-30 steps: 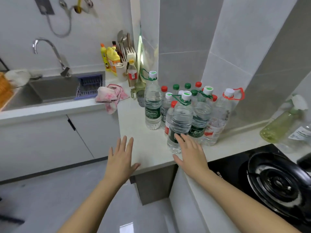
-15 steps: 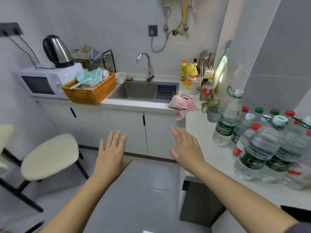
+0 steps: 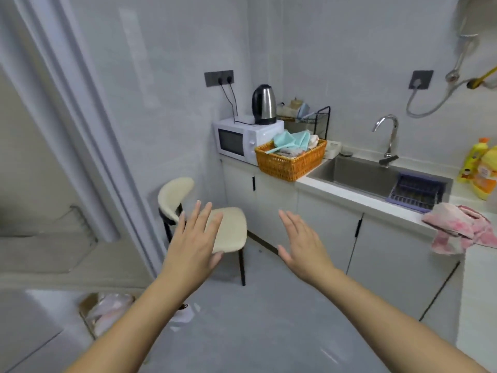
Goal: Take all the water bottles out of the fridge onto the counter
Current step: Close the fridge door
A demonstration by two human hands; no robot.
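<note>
View swung left; left hand (image 3: 194,247), right hand (image 3: 305,244) spread over floor (image 3: 269,319).

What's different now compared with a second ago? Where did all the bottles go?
The person turned left, so the water bottles slid out of view. The right hand, which was by the front bottle, now hangs in the air beside the left hand. Both stayed open and empty. The basket, sink and pink cloth have not moved.
</note>
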